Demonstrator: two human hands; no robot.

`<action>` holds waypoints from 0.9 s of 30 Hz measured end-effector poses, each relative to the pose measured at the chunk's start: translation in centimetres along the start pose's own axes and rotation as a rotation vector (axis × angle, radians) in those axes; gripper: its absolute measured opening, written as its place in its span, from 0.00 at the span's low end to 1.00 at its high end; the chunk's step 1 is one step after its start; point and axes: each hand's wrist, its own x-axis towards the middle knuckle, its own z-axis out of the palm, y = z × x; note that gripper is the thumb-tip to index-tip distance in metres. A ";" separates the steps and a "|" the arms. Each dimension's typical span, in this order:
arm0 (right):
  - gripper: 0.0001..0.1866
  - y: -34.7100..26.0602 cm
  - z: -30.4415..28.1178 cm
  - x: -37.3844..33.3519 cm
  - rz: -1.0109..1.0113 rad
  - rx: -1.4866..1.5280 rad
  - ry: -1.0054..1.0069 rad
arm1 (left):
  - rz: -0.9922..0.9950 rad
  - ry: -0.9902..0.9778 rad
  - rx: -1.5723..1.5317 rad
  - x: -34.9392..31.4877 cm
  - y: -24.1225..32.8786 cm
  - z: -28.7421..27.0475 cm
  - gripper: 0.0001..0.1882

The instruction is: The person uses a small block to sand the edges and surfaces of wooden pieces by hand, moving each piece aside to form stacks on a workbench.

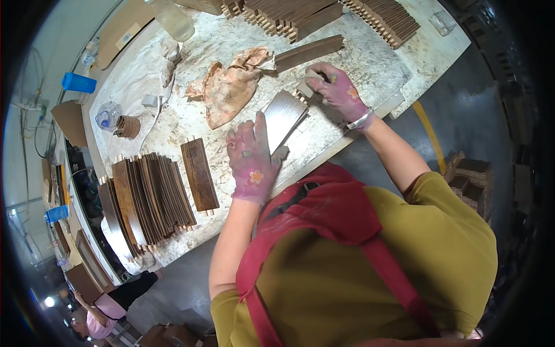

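Note:
A dark wooden slat (283, 115) with a glossy, light-reflecting face lies on the worktable in front of me. My left hand (251, 165), in a pink flowered glove, grips its near end, fingers along one side and thumb on the other. At the slat's far end, pale dowel pegs stick out. Beside those pegs my right hand (341, 95), gloved the same way, is closed around a small pale block (313, 80); its exact kind is unclear. Beyond the slat lies a crumpled, stained orange-beige cloth (228, 89).
A pale, stained worktable (167, 124) carries a row of upright doweled slats (147, 199), a single slat (199, 173) and another slat (309, 53). More stacked slats (283, 17) stand at the back. A blue cup (78, 82) is at the left edge. Another person (104, 315) works at lower left.

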 end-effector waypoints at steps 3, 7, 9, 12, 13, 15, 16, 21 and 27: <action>0.18 -0.3 0.6 0.6 -0.028 -0.111 -0.052 | -0.018 -0.017 -0.011 -0.1 -0.2 0.7 0.44; 0.17 -1.2 1.9 1.1 -0.029 -0.202 -0.113 | 0.002 -0.036 0.024 0.1 -0.2 0.6 0.43; 0.16 -1.3 2.0 0.8 -0.095 -0.281 -0.094 | -0.021 -0.068 0.008 0.2 -0.1 0.5 0.42; 0.16 -2.4 0.6 -1.9 -0.013 -0.309 -0.113 | -0.039 -0.110 0.002 0.3 0.0 0.2 0.41; 0.17 -1.8 -0.4 -2.7 -0.013 -0.359 -0.157 | -0.041 -0.121 0.002 0.3 -0.1 0.1 0.41; 0.18 -1.5 -2.3 -4.4 -0.039 -0.343 -0.178 | -0.008 -0.093 -0.066 0.4 -0.6 0.2 0.40; 0.19 -1.4 -2.8 -5.1 -0.053 -0.334 -0.193 | 0.004 -0.078 -0.099 0.5 -1.1 0.3 0.40; 0.13 -3.4 1.5 -7.6 -0.213 -0.163 -0.226 | 0.113 -0.229 -0.408 3.9 -6.1 0.2 0.30; 0.09 -4.0 9.2 -9.1 -0.681 -0.401 -0.462 | 0.019 -0.407 -0.495 3.8 -6.5 1.0 0.24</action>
